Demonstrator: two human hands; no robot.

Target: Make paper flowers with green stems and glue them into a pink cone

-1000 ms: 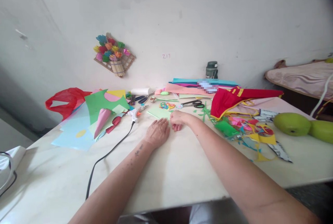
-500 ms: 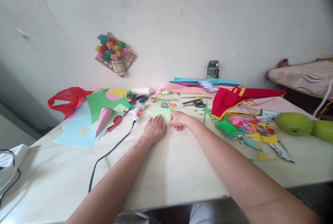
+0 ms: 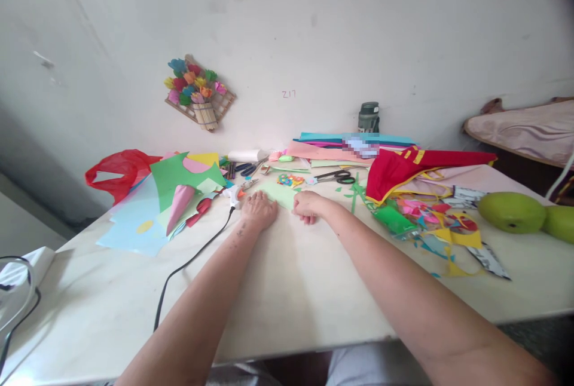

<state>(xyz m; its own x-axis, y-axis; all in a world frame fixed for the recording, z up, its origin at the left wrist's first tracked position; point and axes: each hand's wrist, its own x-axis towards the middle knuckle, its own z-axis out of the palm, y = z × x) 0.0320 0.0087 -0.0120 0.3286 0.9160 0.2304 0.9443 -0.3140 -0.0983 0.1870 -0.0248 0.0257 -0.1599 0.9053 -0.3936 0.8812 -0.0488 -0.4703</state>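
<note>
A sheet of light green paper point(image 3: 280, 194) lies on the table between my two hands. My left hand point(image 3: 259, 210) rests flat, fingers stretched forward, over the paper's left side. At the right edge of the sheet, my right hand point(image 3: 308, 205) is closed, its fingers curled against the paper; the fingertips are partly hidden. Just beyond the sheet sits a small heap of colourful cut-out flowers point(image 3: 290, 180). A white glue gun point(image 3: 232, 196) stands left of my left hand, and black-handled scissors point(image 3: 343, 177) lie past my right hand.
A black cord point(image 3: 182, 267) runs from the glue gun toward the front edge. Coloured sheets point(image 3: 134, 218) and a pink paper cone point(image 3: 180, 210) lie left. On the right are red cloth point(image 3: 390, 174), paper scraps point(image 3: 448, 230) and a green rounded object point(image 3: 511, 213). A bottle point(image 3: 368, 117) stands behind.
My left hand has slid left across the light green paper, uncovering more of it. My right hand stays at the paper's right edge.
</note>
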